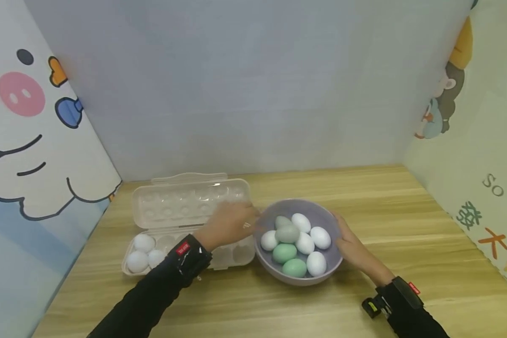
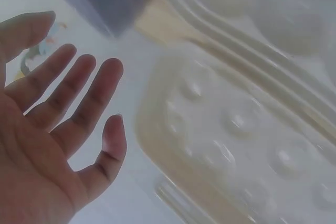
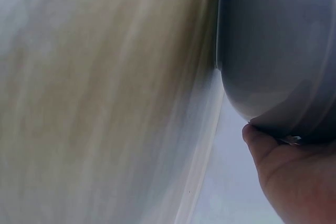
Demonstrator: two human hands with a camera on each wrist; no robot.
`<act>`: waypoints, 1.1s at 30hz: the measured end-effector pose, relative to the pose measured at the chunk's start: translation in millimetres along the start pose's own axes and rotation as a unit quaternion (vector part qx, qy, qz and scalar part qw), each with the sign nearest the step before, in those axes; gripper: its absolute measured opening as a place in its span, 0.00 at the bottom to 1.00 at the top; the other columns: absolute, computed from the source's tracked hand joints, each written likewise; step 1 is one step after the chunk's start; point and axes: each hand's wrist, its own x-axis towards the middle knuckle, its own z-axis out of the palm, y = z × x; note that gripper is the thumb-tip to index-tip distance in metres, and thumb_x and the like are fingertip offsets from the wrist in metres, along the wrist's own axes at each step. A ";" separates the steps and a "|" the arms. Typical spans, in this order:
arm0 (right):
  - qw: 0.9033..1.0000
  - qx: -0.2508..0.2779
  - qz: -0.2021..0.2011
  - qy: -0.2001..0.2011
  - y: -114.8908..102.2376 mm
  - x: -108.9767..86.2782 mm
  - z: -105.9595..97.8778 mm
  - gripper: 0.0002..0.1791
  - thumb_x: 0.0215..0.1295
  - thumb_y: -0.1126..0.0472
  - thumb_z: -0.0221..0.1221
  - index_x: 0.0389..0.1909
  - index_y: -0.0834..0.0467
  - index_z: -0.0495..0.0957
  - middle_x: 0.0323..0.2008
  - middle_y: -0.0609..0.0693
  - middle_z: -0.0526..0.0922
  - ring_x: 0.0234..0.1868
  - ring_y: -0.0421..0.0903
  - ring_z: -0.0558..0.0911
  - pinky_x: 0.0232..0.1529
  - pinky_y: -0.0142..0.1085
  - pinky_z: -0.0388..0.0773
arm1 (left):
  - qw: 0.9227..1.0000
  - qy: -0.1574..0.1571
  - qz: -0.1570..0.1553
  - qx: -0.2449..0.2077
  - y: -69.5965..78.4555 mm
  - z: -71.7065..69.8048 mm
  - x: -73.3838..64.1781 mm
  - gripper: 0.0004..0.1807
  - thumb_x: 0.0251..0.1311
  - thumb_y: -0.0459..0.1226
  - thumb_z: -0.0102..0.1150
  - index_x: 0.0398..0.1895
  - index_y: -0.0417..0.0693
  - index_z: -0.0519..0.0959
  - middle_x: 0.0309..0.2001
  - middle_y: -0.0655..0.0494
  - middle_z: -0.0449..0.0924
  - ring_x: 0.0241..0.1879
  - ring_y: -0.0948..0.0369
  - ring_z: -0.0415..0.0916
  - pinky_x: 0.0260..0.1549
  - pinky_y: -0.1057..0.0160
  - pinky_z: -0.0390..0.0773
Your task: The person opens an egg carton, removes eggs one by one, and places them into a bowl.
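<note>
A purple-grey bowl (image 1: 333, 267) stands on the table with several white eggs (image 1: 317, 264), two green eggs (image 1: 285, 253) and two grey-green eggs (image 1: 287, 233) in it. At the bowl's right side my right hand (image 1: 355, 244) grips its edge; the thumb (image 3: 257, 139) lies against the outer wall in the right wrist view. My left hand (image 1: 230, 224), blurred, is above the egg carton (image 1: 241, 256), near the bowl's left rim. In the left wrist view its fingers (image 2: 94, 100) are spread and loosely bent, holding nothing. Several white eggs (image 1: 137, 261) sit in the carton's left end.
The carton's clear dimpled lid (image 1: 160, 206) lies back toward the wall. Behind the wooden table (image 1: 388, 202) rises a plain grey wall (image 1: 257, 94). Printed panels with cartoon figures flank it on the left (image 1: 34, 155) and right (image 1: 481, 178).
</note>
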 end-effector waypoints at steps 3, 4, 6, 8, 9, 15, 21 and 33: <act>1.000 -0.002 0.003 0.004 1.4 -1.4 0.1 0.39 0.49 0.78 0.37 0.66 0.61 0.42 0.65 0.67 0.45 0.64 0.67 0.47 0.56 0.63 0.50 | 0.999 0.024 -0.022 0.015 -21.0 -6.3 -26.6 0.15 0.52 0.44 0.59 0.42 0.51 0.76 0.40 0.58 0.77 0.39 0.59 0.74 0.35 0.55 0.73; 1.000 -0.002 0.003 0.005 2.0 -1.8 0.0 0.39 0.49 0.78 0.37 0.66 0.61 0.42 0.65 0.67 0.44 0.64 0.67 0.47 0.56 0.64 0.50 | 0.999 0.032 -0.026 0.022 -28.4 -7.8 -35.9 0.14 0.51 0.42 0.59 0.41 0.50 0.76 0.39 0.57 0.77 0.38 0.59 0.74 0.35 0.54 0.74; 1.000 -0.003 0.003 0.005 2.9 -2.8 -0.6 0.39 0.49 0.78 0.37 0.66 0.61 0.41 0.65 0.67 0.44 0.64 0.67 0.47 0.56 0.64 0.50 | 0.998 0.026 -0.051 0.029 -41.5 -11.2 -55.3 0.13 0.50 0.42 0.60 0.40 0.50 0.76 0.38 0.57 0.77 0.37 0.59 0.74 0.33 0.54 0.74; 1.000 -0.001 -0.001 0.005 3.8 -3.2 -1.4 0.39 0.49 0.79 0.37 0.66 0.61 0.41 0.65 0.67 0.44 0.64 0.67 0.47 0.57 0.64 0.49 | 0.997 0.011 -0.078 0.026 -53.5 -13.7 -73.8 0.14 0.50 0.42 0.60 0.40 0.49 0.76 0.37 0.56 0.77 0.37 0.58 0.75 0.32 0.53 0.74; 1.000 -0.001 -0.002 0.007 4.2 -3.3 -1.7 0.39 0.49 0.79 0.37 0.66 0.62 0.42 0.65 0.67 0.45 0.64 0.67 0.47 0.57 0.64 0.49 | 0.995 0.000 -0.093 0.023 -58.8 -14.9 -82.8 0.14 0.50 0.42 0.60 0.40 0.49 0.76 0.37 0.57 0.78 0.36 0.58 0.75 0.32 0.53 0.74; 1.000 -0.009 -0.005 0.011 6.8 -2.2 -2.9 0.38 0.49 0.78 0.37 0.65 0.63 0.42 0.65 0.67 0.45 0.64 0.66 0.47 0.58 0.63 0.46 | 0.982 -0.065 -0.180 0.006 -75.3 -21.2 -122.7 0.16 0.49 0.42 0.61 0.41 0.46 0.76 0.38 0.53 0.78 0.40 0.53 0.74 0.39 0.45 0.71; 1.000 -0.005 -0.001 0.008 4.3 -1.8 -2.0 0.38 0.50 0.78 0.37 0.65 0.62 0.42 0.65 0.68 0.45 0.63 0.67 0.47 0.57 0.64 0.48 | 0.972 -0.111 -0.207 0.016 -83.2 -17.0 -143.0 0.18 0.43 0.43 0.63 0.37 0.44 0.77 0.37 0.50 0.78 0.42 0.50 0.73 0.43 0.44 0.70; 1.000 -0.002 0.018 0.000 1.1 -1.1 -0.5 0.38 0.51 0.77 0.37 0.66 0.61 0.40 0.66 0.66 0.41 0.64 0.67 0.45 0.55 0.64 0.51 | 0.964 -0.139 -0.226 0.018 -84.0 -10.1 -153.6 0.17 0.36 0.42 0.67 0.31 0.46 0.76 0.33 0.52 0.77 0.37 0.51 0.72 0.45 0.35 0.61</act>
